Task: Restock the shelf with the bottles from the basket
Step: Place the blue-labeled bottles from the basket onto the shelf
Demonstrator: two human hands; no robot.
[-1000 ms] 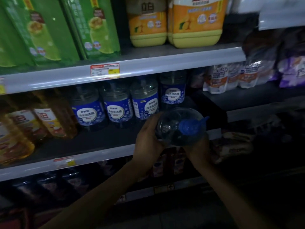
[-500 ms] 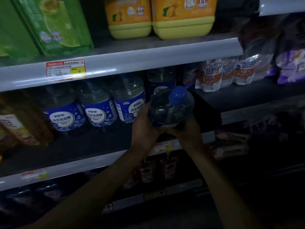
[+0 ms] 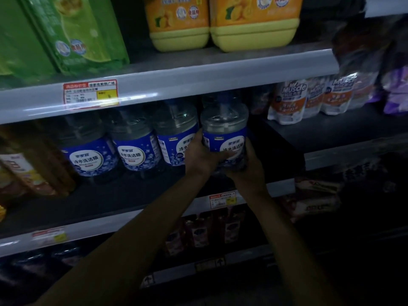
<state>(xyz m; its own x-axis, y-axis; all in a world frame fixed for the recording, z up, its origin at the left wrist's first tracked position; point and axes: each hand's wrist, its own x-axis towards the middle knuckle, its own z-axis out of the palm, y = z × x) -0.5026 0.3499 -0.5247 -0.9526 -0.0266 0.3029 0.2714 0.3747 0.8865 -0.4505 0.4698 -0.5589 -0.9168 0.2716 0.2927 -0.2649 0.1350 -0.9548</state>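
left hand [image 3: 198, 157]: grips dish-detergent bottle [image 3: 225, 133] on its left side | right hand [image 3: 247, 171]: cups its lower right | bottle: upright over middle shelf [image 3: 132, 195], just right of matching bottles [image 3: 134, 151]

Three clear plastic bottles with blue labels [image 3: 134, 149] stand in a row on the dark middle shelf [image 3: 110, 199], amber bottles [image 3: 22, 168] to their left. A fourth clear blue-labelled bottle [image 3: 224, 138], gripped between the left hand [image 3: 198, 155] and right hand [image 3: 247, 171], is at the row's right end. Yellow plastic jugs [image 3: 178, 25] stand on the grey shelf above [image 3: 198, 71], white pouches [image 3: 287, 100] further right.
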